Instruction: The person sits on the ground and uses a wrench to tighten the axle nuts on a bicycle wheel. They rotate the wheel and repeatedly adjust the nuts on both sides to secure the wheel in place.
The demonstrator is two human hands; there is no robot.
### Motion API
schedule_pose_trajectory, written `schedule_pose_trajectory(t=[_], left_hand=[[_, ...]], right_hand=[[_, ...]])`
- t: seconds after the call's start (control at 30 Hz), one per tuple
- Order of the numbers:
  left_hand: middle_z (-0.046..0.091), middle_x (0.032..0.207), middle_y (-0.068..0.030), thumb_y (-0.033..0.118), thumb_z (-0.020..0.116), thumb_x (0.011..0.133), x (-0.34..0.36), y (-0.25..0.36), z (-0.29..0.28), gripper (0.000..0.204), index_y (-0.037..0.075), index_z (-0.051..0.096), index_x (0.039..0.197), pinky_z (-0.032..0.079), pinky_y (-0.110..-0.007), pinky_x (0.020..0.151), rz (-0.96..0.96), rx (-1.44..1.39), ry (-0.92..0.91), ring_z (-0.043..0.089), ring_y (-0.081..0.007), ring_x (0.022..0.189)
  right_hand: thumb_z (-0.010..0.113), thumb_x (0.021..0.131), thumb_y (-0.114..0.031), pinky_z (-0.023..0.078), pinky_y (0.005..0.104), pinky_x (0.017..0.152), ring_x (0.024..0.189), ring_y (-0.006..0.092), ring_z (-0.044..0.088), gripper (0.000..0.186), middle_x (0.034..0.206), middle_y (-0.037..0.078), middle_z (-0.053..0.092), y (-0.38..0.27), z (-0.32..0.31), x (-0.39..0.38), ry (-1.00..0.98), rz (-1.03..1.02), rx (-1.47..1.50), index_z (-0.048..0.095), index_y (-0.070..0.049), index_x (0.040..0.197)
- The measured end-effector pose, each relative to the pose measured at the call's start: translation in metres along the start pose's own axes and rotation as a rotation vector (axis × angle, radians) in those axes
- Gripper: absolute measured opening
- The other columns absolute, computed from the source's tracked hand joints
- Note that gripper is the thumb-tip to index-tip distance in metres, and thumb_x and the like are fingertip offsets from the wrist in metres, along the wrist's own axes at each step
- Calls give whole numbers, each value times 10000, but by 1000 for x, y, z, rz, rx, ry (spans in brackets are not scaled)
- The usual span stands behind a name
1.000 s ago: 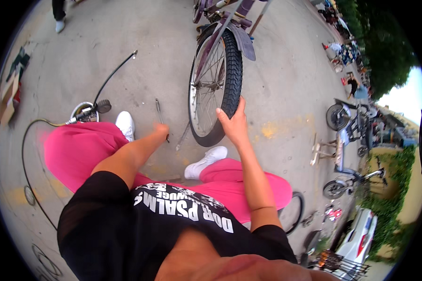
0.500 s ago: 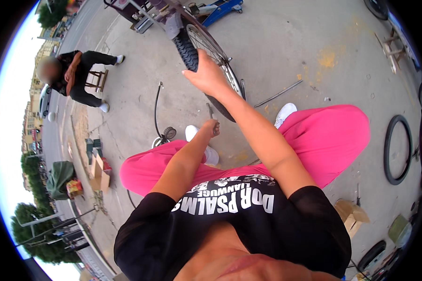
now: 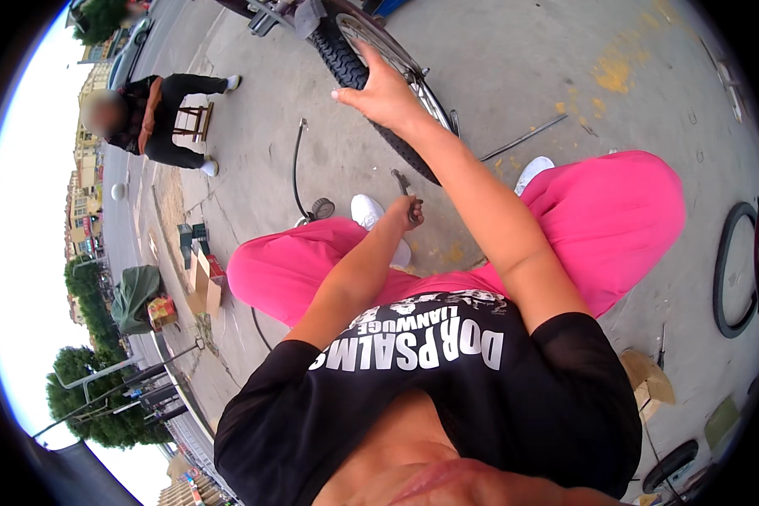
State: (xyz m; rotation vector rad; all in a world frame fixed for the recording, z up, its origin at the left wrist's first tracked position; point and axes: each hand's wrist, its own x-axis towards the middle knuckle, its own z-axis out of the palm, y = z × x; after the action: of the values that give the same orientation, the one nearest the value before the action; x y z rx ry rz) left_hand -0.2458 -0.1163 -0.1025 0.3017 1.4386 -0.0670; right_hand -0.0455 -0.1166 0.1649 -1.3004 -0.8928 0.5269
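My right hand [image 3: 378, 91] spans the knobby black tire [image 3: 336, 57] of a purple bicycle's wheel, thumb on one side and fingers along the other. Below it, my left hand [image 3: 408, 211] is closed around a dark metal wrench [image 3: 401, 180], held low beside the tire. A long metal bar [image 3: 523, 138] lies on the concrete right of the wheel. A black hose [image 3: 295, 173] with a round gauge [image 3: 321, 208] is on the ground left of my hands, partly behind my pink-trousered leg.
A person [image 3: 173, 110] sits on a wooden stool at upper left. Cardboard boxes [image 3: 204, 282] and a green covered pile [image 3: 132, 299] are at left. A loose tire [image 3: 721, 274] and another box [image 3: 645, 384] lie at right. A blue metal item [image 3: 388, 8] is behind the bicycle.
The view has swung leftward, bringing the seated person into sight. My right hand's fingers now stretch further along the tire; my left hand still holds the wrench low.
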Motion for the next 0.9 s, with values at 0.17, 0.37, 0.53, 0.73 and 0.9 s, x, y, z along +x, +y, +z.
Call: schedule_pose_trajectory(t=[0.17, 0.37, 0.53, 0.73, 0.9], left_hand=[[397, 581, 3, 264, 407, 954, 1, 4, 6, 232, 62, 480, 869, 342, -289, 469, 57, -43, -89, 351, -127, 461], [395, 570, -8, 242, 452, 942, -17, 5, 37, 210, 43, 474, 879, 359, -315, 441, 472, 128, -172, 386, -136, 452], [407, 580, -13, 188, 479, 924, -61, 9, 65, 178, 21, 464, 865, 357, -295, 427, 837, 210, -160, 397, -132, 436], [440, 574, -10, 169, 509, 913, -67, 5, 80, 156, 37, 471, 840, 353, -284, 389, 908, 149, -61, 414, -111, 433], [454, 576, -7, 183, 513, 913, -60, 0, 88, 166, 41, 473, 836, 347, -279, 387, 991, 192, 38, 419, -107, 428]], right_hand=[[756, 676, -234, 407, 308, 923, 1076, 230, 531, 756, 1181, 156, 551, 3, -15, 10, -41, -62, 2, 407, -16, 1310], [695, 766, -123, 436, 240, 493, 564, 91, 506, 557, 760, 25, 565, -32, -56, 18, -189, 185, 292, 430, -39, 1249], [687, 775, -127, 458, 247, 560, 625, 101, 526, 550, 800, 32, 571, -31, -41, 17, -183, 202, 175, 426, -23, 1248], [659, 791, -127, 458, 239, 548, 644, 98, 550, 600, 795, 37, 580, -29, -49, 19, -215, 193, 92, 376, -26, 1310], [653, 795, -128, 449, 232, 523, 604, 91, 537, 630, 787, 41, 581, -29, -60, 27, -231, 187, 68, 343, -31, 1334]])
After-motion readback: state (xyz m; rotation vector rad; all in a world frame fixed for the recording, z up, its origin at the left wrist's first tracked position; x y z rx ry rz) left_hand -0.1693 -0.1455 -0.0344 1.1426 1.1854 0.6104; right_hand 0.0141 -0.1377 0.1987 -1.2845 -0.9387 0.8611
